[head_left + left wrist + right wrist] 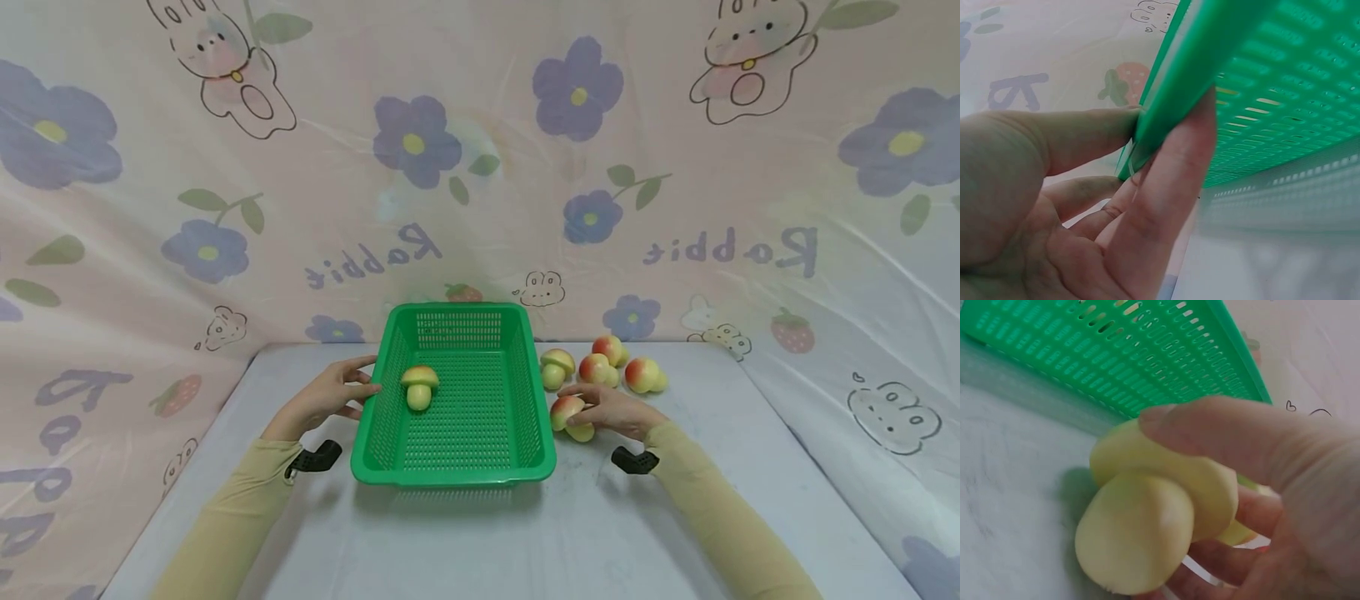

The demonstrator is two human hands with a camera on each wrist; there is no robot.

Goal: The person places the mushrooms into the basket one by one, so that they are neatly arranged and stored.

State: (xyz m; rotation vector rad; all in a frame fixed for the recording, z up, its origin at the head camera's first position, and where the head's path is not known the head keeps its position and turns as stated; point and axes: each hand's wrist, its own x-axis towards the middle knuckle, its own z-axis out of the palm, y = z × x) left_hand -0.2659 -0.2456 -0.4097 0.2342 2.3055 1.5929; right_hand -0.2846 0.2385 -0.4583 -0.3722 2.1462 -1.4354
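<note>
"What's the left hand (326,398) up to from where you stand?"

"It's pinching the green basket (450,477) by its left rim, thumb on one side and fingers on the other."

"And the right hand (611,410)?"

"Clamped on a mushroom with a red and yellow cap (567,411), thumb over the cap, fingers curled round the far side. It's just outside the basket's right wall; I can't tell whether it touches the white table (450,558)."

"Anything in the basket?"

"One yellow mushroom (420,389), near the left wall, its cap pointing away from the person."

"What about the rest?"

"Another mushroom with a yellowish cap (557,369) is close by the basket's right wall, beyond the right hand. Farther right, three red-tinged mushrooms (597,370) lie in a loose bunch, in front of the flowered cloth (487,208)."
</note>
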